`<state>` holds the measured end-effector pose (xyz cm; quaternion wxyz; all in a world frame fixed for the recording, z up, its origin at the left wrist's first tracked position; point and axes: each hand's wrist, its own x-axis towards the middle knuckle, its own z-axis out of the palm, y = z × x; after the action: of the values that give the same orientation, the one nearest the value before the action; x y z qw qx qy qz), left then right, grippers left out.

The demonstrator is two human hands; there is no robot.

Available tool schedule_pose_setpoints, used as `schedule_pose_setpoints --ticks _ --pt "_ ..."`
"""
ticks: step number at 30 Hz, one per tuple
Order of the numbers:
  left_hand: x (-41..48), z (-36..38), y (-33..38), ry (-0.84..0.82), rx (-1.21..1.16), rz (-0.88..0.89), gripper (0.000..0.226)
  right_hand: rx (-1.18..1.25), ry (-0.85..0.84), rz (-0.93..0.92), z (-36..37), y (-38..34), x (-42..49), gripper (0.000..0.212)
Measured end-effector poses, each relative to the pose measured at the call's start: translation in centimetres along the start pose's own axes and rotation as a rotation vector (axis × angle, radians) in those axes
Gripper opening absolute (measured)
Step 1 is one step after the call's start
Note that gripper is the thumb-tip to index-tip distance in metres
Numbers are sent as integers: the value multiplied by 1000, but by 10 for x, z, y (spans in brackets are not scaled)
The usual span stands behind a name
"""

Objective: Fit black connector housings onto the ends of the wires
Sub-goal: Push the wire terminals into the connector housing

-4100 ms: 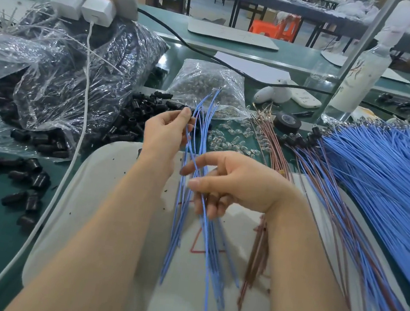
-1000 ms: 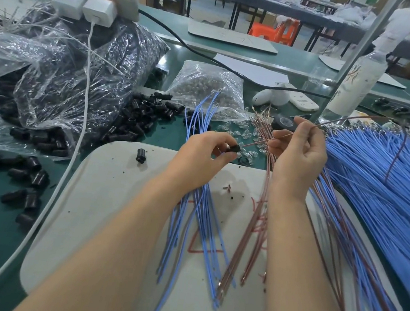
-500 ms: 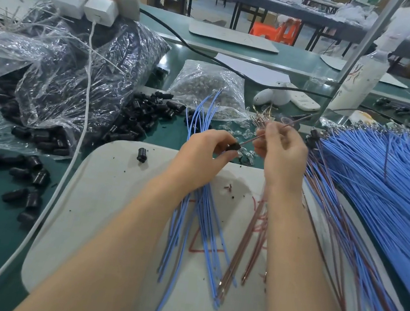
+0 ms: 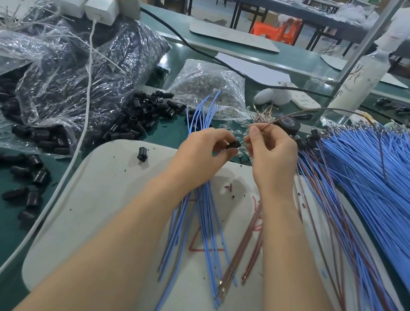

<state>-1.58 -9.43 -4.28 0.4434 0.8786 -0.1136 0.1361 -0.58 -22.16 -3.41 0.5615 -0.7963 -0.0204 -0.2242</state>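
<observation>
Loose blue wires (image 4: 205,223) lie on the white mat (image 4: 104,202). Above its far edge, the left hand (image 4: 200,149) pinches a black housing (image 4: 233,145), and the right hand (image 4: 268,150) grips a brown wire (image 4: 308,111) meeting it. Beyond lies a pile of housings (image 4: 144,113).

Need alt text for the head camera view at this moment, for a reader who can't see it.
A left hand pinches a black connector housing while the right hand feeds a brown wire end into it, above a white mat strewn with blue wires. Loose housings lie left.
</observation>
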Motion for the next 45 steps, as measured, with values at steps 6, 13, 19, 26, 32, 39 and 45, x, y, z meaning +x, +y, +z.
schedule_pose_setpoints --ticks 6,13,19,26,32,39,45 --pt "0 1 1 2 4 9 12 -23 25 -15 -1 -1 0 8" --pt "0 2 1 20 -10 32 9 -7 -30 29 1 -1 1 7" --pt "1 1 0 36 -7 9 11 78 -1 98 2 0 1 13" --pt "0 0 2 66 -32 27 8 -20 -82 79 5 -2 -3 11" --pt "-1 0 4 41 -43 52 11 371 41 185 0 -8 1 13" --pt "1 -3 8 133 -232 -3 8 170 -173 137 13 -10 -9 12" --pt "10 -22 0 202 -1117 -523 19 177 -497 -51 23 -35 -26 18"
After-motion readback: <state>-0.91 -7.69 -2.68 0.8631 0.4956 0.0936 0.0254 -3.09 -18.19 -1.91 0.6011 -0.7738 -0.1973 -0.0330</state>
